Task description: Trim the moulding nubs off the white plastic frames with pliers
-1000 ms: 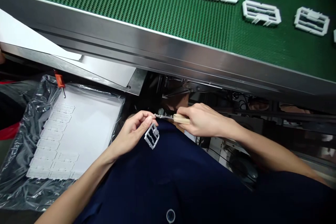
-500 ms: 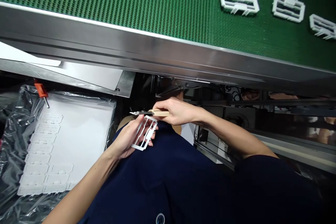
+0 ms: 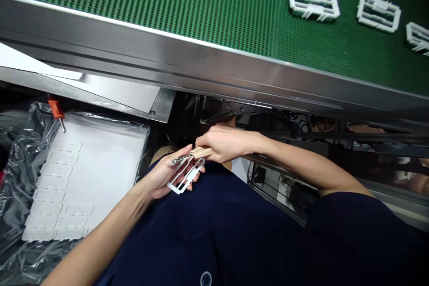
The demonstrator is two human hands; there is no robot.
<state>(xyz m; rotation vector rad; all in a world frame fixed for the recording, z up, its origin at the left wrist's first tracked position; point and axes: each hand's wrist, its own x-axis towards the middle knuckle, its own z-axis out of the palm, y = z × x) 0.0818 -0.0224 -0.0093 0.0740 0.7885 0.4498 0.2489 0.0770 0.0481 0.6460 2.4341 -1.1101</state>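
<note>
My left hand point(image 3: 163, 174) is closed around a white plastic frame point(image 3: 182, 181) with long slots and a crossbar, held tilted in front of my navy shirt. The fingers curl behind the frame. My right hand point(image 3: 225, 143) grips a pair of nippers point(image 3: 201, 153) by its pale beige handles. Its metal jaws point left and lie across the frame's upper edge, close to my left thumb. I cannot make out whether the jaws touch the plastic.
Several similar white frames lie on the green conveyor belt point(image 3: 150, 4), behind its metal side rail point(image 3: 187, 62). At left, stacked white frames point(image 3: 50, 192) sit on a white sheet in a box lined with clear plastic point(image 3: 16, 214). An orange-handled tool point(image 3: 56, 109) rests at its corner.
The nippers have swung down from above the frame onto its upper edge, with the jaws now lower and angled. The belt's frames appear slightly further right in view.
</note>
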